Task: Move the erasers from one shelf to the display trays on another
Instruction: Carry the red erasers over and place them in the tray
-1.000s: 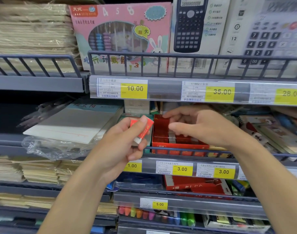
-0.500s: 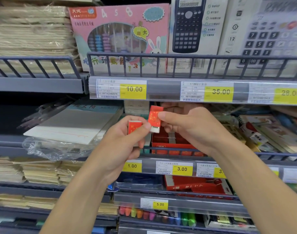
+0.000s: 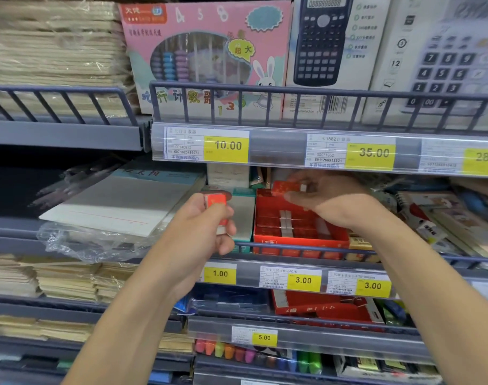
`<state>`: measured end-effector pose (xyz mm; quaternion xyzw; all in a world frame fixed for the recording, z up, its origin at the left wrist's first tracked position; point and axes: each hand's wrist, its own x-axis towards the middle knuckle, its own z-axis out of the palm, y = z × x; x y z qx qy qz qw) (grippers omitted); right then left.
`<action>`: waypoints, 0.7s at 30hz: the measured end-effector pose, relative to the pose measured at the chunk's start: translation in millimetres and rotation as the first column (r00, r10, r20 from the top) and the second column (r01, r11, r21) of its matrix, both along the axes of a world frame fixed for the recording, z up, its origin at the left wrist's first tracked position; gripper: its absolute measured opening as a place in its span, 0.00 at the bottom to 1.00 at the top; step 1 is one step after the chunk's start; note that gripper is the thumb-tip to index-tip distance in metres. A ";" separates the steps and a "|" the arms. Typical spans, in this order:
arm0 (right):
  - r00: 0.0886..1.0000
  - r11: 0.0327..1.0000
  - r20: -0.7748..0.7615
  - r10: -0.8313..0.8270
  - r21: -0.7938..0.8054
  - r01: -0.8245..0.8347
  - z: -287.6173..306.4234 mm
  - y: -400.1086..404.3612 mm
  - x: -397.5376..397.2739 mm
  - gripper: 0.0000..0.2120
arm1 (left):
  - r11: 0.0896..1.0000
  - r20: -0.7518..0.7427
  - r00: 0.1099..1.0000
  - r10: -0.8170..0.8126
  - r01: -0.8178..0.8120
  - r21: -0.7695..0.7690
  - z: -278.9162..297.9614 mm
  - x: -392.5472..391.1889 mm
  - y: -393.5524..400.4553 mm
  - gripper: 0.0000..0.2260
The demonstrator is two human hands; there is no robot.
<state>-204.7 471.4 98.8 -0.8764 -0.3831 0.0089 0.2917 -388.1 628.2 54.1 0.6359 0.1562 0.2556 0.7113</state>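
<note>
Pinched between thumb and fingertips of the right hand (image 3: 331,201), one red-sleeved eraser (image 3: 288,187) is held lengthwise just above the red display tray (image 3: 301,232) on the middle shelf, while the left hand (image 3: 201,232) grips a second eraser (image 3: 216,205) upright beside the tray. Placement appears to be the step in hand: several erasers already lie in rows in the tray. Next, the right-hand eraser likely needs lowering flat into a free slot, aligned with those rows.

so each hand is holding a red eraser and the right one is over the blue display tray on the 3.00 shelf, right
Not quite: the display tray is red, not blue, as the head view shows. The rest holds: the left hand grips one red eraser, and the right hand holds another eraser over that tray.
</note>
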 end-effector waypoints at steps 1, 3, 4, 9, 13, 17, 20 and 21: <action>0.998 0.997 0.055 0.002 -0.078 0.002 -1.1 1.6 3.9 0.15 | 1.000 -0.001 1.000 -0.001 0.001 0.006 -0.3 -0.9 2.2 0.02; 0.993 0.986 0.112 0.048 -0.163 -0.029 -4.2 7.6 7.7 0.14 | 1.000 0.014 1.000 0.002 -0.002 0.001 -0.6 -1.9 4.4 0.05; 0.990 0.982 0.121 0.070 -0.184 -0.047 -6.1 10.9 8.1 0.15 | 1.000 0.026 1.000 0.002 -0.002 -0.008 -0.8 -2.1 4.7 0.07; 0.975 0.983 0.190 0.117 -0.163 -0.086 -17.6 27.3 7.6 0.16 | 1.000 0.064 0.998 -0.016 0.015 0.021 -2.9 -4.2 6.8 0.10; 0.940 0.973 0.285 0.187 -0.186 -0.137 -20.4 31.6 7.0 0.12 | 1.000 0.066 0.998 -0.009 0.008 0.027 -3.5 -6.6 9.8 0.10; 0.897 0.956 0.369 0.245 -0.249 -0.158 -21.3 33.0 9.7 0.13 | 0.999 0.036 0.999 -0.005 0.003 0.048 -3.6 -7.2 12.2 0.06; 0.877 0.947 0.396 0.271 -0.273 -0.170 -23.9 36.4 10.9 0.13 | 0.994 0.026 0.999 -0.032 0.029 0.105 -2.6 -8.6 11.9 0.04; 0.879 0.947 0.392 0.273 -0.271 -0.174 -24.2 37.3 11.2 0.13 | 0.991 0.022 0.999 -0.038 0.035 0.132 -2.2 -8.9 11.3 0.06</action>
